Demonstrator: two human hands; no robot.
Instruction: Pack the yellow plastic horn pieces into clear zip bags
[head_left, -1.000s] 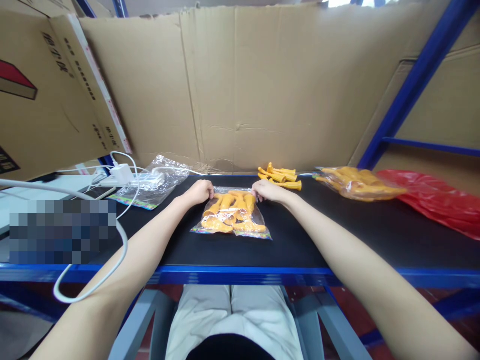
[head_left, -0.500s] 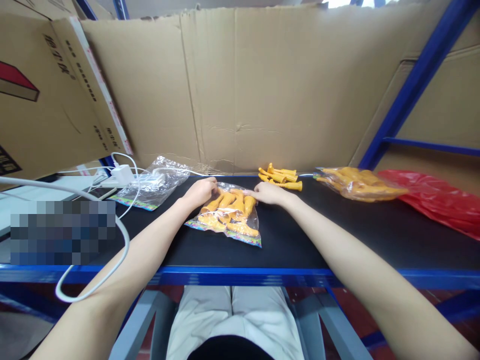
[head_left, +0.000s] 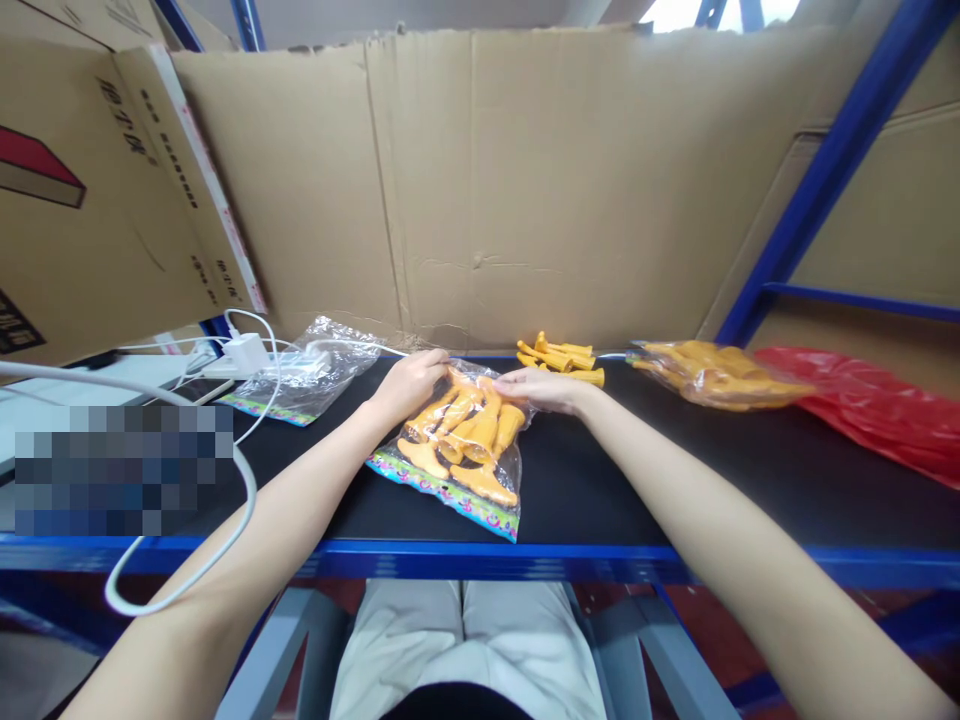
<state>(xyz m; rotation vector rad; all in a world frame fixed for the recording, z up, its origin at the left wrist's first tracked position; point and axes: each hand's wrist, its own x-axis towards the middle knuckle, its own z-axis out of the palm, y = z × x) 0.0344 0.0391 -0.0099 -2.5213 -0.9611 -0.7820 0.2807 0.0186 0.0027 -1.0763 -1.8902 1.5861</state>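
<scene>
1. Bag (head_left: 465, 445) of orange pieces (head_left: 480, 433) on bench (head_left: 600, 470), left of the loose pieces (head_left: 556, 360);
2. left hand (head_left: 411, 382): grip clamped on it; right hand (head_left: 544, 389) touching, can't tell if clamped;
3. bag-adjusting, I reckon; next move wants gentle fingers

A packed bag (head_left: 450, 494) of plastic parts (head_left: 477, 440) is lying on the table (head_left: 585, 490), its far end sitting between the left grip (head_left: 411, 382) and right grip (head_left: 541, 388). Loose parts (head_left: 559, 356) are resting behind the right; farther over, another bag (head_left: 720, 378) is touching a plastic sack (head_left: 885, 402). Left, a third bag (head_left: 300, 395) is lying near an adapter (head_left: 245, 354).
</scene>
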